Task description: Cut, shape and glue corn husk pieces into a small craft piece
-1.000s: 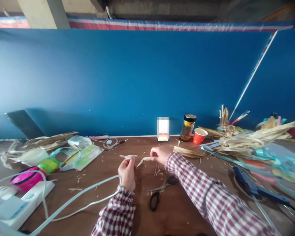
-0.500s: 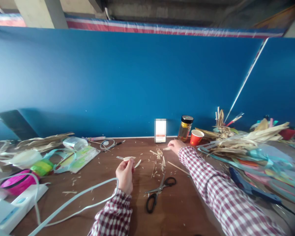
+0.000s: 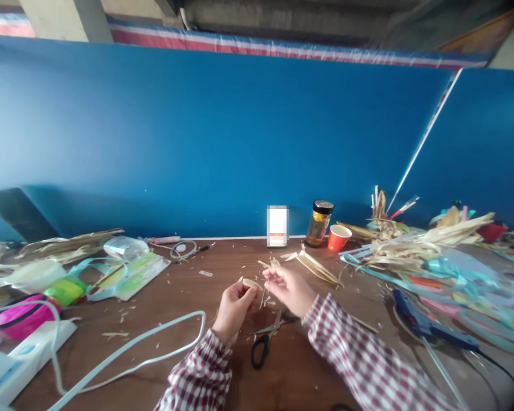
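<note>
Moved: right hand [image 3: 290,288], nearer left hand [image 3: 233,308] | right spread, left pinching husk piece [image 3: 251,283] | scissors [image 3: 274,328] nearby

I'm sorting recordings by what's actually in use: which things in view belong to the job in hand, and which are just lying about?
Likely part of the job:
pale piece, pinched in the left hand
dried husk strip
open scissors, near the right hand

Probably just lying about:
red paper cup
lidded jar
pink pouch
power strip
</note>
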`<move>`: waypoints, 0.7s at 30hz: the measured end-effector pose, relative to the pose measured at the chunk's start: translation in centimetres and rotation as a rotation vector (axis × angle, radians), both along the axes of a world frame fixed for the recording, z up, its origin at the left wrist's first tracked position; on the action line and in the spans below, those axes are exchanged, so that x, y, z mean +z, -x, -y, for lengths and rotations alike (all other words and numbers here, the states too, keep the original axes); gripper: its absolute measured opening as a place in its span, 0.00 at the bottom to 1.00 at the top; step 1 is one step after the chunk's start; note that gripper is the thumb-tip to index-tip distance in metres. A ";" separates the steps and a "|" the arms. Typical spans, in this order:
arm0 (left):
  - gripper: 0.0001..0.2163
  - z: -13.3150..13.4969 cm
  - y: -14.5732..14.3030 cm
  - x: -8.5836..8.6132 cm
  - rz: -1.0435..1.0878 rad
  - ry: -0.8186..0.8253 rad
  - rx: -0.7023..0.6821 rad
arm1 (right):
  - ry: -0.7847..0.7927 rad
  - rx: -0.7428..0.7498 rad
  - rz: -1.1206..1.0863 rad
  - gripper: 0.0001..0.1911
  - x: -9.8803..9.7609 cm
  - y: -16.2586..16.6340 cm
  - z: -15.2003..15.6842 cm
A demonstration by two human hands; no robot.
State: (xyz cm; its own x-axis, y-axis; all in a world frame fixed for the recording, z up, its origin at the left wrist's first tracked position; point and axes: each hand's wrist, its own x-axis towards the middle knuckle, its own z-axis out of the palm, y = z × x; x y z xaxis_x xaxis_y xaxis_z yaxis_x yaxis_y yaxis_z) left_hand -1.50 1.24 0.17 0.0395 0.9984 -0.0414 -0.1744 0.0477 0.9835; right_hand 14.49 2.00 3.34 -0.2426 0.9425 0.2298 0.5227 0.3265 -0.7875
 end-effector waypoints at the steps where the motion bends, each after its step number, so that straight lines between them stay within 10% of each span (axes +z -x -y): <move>1: 0.12 0.3 -0.4 0.1 0.022 -0.019 -0.051 | 0.016 -0.019 -0.079 0.14 -0.5 0.4 1.1; 12: 0.13 1.0 -1.0 -0.3 0.056 0.033 -0.250 | 0.419 -0.040 -0.615 0.14 -4.0 0.3 2.2; 21: 0.16 1.1 -1.0 -0.5 0.108 0.112 -0.247 | 0.358 -0.095 -0.689 0.18 -4.2 1.5 3.7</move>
